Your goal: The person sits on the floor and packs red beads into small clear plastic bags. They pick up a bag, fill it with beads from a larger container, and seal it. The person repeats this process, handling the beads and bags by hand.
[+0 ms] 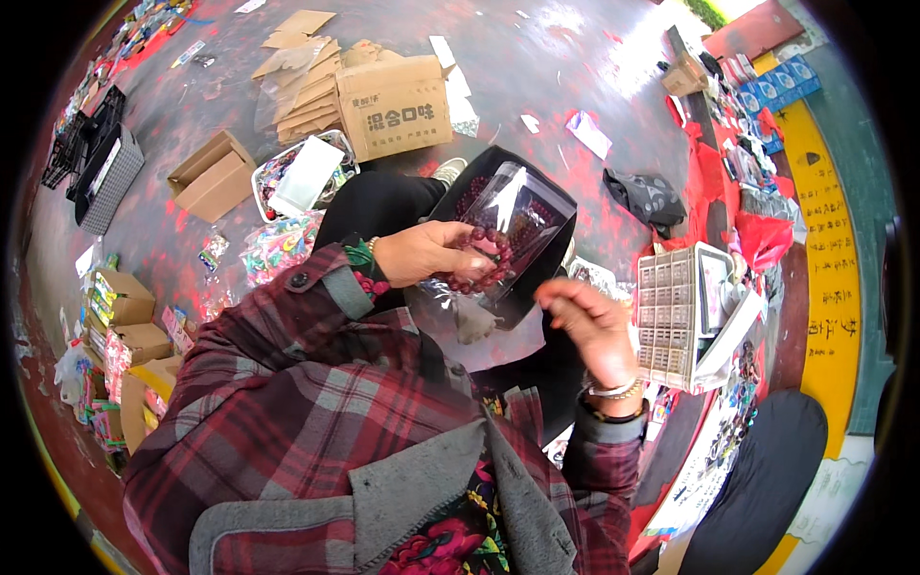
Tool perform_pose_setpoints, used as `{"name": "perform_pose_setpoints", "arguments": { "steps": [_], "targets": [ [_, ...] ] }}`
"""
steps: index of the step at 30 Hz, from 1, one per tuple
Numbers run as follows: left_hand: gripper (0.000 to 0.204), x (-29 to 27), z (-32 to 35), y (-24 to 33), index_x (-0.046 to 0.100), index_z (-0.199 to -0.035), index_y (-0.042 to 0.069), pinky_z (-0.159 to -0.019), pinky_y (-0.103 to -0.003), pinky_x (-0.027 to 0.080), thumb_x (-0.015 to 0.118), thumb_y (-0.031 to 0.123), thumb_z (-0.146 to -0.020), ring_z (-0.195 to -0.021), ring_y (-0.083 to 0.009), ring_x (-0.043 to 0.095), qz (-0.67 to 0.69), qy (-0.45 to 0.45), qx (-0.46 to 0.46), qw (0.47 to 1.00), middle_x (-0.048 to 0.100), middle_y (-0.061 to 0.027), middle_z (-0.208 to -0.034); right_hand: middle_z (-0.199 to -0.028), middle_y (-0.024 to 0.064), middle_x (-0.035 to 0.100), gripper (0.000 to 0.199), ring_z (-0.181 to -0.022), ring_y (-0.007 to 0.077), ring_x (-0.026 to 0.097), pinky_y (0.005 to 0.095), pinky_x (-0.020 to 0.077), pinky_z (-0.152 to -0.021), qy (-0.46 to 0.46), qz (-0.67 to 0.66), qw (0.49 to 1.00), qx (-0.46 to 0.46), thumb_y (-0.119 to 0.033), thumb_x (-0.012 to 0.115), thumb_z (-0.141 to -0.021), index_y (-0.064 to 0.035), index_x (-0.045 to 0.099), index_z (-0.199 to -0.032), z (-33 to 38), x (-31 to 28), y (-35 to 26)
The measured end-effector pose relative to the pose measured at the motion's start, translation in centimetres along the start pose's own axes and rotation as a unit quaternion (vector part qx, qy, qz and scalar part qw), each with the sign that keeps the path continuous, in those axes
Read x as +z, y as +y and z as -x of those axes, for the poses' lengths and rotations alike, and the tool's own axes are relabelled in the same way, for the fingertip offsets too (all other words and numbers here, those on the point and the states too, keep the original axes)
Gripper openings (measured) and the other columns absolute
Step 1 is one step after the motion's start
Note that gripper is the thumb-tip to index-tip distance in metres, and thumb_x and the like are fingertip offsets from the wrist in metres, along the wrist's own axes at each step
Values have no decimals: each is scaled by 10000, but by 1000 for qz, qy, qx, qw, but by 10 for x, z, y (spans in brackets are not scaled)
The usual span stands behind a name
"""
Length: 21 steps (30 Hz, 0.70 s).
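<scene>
Left hand: the left hand [422, 254] is pinching dark red beaded bracelets [491, 251] between thumb and fingers; the beads are round, smooth and glossy.
Right hand: the right hand [592, 331] is hovering apart from the left, fingers curling toward the thumb; whether something thin is sitting between them, I cannot tell.
Bracelets' place: they are hanging over the black open container [553, 257] at the lap, against crinkled clear plastic film [522, 203]; more dark red beads are showing through it.
Container: one, straight-sided, with a matte dark wall.
Sleeves: two, of red, grey and black plaid cloth, are ending in plain grey cuffs.
Cardboard: one large printed carton [398, 107] is standing beside a stack of flattened brown cardboard [305, 107], sheets too overlapped for counting; one smaller open box [213, 177] is lying to the left.
Baskets: one cream lattice plastic basket [664, 316] is standing near the right hand; one white basket [261, 192] is holding mixed small goods under a flat white panel [308, 177]; one grey woven-textured basket [110, 184] is standing far left.
Bags: one soft black bag [647, 198] and one crumpled red plastic bag [764, 240] are lying on the right.
</scene>
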<state>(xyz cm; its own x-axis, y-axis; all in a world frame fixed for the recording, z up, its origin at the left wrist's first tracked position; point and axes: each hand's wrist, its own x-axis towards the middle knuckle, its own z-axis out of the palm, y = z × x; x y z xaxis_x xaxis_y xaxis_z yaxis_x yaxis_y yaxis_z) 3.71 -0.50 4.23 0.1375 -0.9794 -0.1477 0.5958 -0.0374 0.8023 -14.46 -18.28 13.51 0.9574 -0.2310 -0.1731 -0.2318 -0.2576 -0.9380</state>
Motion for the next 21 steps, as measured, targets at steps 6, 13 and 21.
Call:
{"name": "perform_pose_setpoints", "arguments": {
  "steps": [6, 13, 21],
  "targets": [
    [392, 3, 10, -2, 462, -1215, -5, -837, -241, 437, 593, 115, -865, -964, -78, 527, -124, -47, -99, 986, 587, -31, -1072, -905, 62, 626, 161, -767, 133, 593, 251, 479, -676, 47, 76, 988, -126, 52, 521, -842, 17, 615, -967, -12, -10, -32],
    [383, 17, 5, -2, 472, -1217, -4, -809, -222, 430, 582, 125, -873, -926, -48, 502, -258, -96, -82, 958, 587, -5, -1042, -747, 163, 629, 173, -632, 242, 634, 306, 486, -573, -54, 253, 963, -71, -9, 578, -740, -16, 660, -893, -27, 0, -21],
    [392, 29, 4, -7, 452, -1246, 9, -811, -241, 438, 555, 93, -877, -932, -69, 513, -253, -89, -57, 962, 580, -21, -1067, -745, 75, 617, 212, -529, 113, 592, 231, 452, -452, -128, 140, 972, 138, 3, 549, -798, 13, 645, -987, -29, -2, -39]
  ]
}}
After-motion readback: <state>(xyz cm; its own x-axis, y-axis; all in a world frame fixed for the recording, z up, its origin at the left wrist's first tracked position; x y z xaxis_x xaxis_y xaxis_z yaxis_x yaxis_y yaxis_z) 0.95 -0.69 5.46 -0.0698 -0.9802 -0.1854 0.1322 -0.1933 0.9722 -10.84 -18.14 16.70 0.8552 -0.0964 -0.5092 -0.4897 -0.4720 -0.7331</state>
